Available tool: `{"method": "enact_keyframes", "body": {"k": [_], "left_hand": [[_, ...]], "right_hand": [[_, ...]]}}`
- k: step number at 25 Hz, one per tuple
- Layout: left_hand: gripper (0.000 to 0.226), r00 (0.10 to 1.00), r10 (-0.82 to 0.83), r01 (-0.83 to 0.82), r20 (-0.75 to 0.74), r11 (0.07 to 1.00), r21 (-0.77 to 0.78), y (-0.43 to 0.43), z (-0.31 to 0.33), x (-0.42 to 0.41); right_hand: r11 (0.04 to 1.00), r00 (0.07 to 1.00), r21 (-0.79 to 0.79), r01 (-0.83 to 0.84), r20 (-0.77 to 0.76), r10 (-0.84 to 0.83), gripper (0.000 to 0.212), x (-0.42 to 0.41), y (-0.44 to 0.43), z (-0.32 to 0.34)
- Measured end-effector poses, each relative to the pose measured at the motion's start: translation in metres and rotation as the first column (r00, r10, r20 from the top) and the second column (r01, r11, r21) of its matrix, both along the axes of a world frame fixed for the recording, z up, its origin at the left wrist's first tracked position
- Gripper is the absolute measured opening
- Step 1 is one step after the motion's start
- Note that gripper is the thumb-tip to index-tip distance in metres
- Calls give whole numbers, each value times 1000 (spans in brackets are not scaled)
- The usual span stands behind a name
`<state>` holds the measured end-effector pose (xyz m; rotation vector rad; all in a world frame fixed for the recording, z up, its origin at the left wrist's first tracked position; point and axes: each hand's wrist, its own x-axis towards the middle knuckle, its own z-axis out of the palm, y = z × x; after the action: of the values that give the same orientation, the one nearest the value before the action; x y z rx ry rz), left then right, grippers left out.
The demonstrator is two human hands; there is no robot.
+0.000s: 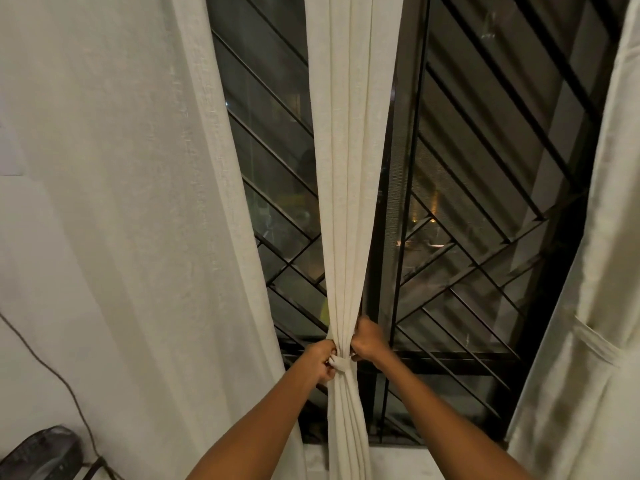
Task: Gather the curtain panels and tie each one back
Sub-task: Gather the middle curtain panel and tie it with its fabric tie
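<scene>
A cream middle curtain panel hangs gathered into a narrow bunch in front of the window. A cream fabric tie-back band wraps around it at waist height. My left hand pinches the band's left end. My right hand grips the bunch and the band from the right side. A wide left curtain panel hangs loose. The right curtain panel hangs at the frame's edge with a band across it.
A dark window with a black diagonal metal grille is behind the curtains. The white sill runs below. A dark fan-like object and a thin cable sit at the lower left by the wall.
</scene>
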<state>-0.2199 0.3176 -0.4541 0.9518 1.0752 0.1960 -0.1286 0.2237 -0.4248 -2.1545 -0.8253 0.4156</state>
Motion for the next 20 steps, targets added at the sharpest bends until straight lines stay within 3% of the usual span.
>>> {"method": "enact_keyframes", "body": {"k": [3, 6, 10, 13, 16, 20], "left_hand": [[16, 998, 66, -66, 3, 989, 130, -2, 3, 0], [14, 989, 138, -144, 48, 977, 156, 0, -1, 1], [28, 954, 265, -264, 138, 964, -28, 21, -28, 16], [29, 953, 250, -230, 172, 965, -126, 17, -19, 6], [25, 912, 270, -193, 309, 947, -257, 0, 6, -10], [34, 895, 210, -109, 393, 958, -265, -11, 23, -14]], "right_hand": [[1000, 1000, -4, -5, 11, 5, 40, 1, 4, -2], [1000, 1000, 9, -11, 5, 11, 48, -1, 9, -7], [1000, 1000, 24, -14, 12, 14, 46, 1, 18, -16], [999, 999, 25, -24, 48, 22, 43, 2, 22, -20], [999, 997, 32, -37, 67, 35, 43, 1, 20, -21], [997, 995, 49, -61, 80, 57, 42, -3, 17, -16]]}}
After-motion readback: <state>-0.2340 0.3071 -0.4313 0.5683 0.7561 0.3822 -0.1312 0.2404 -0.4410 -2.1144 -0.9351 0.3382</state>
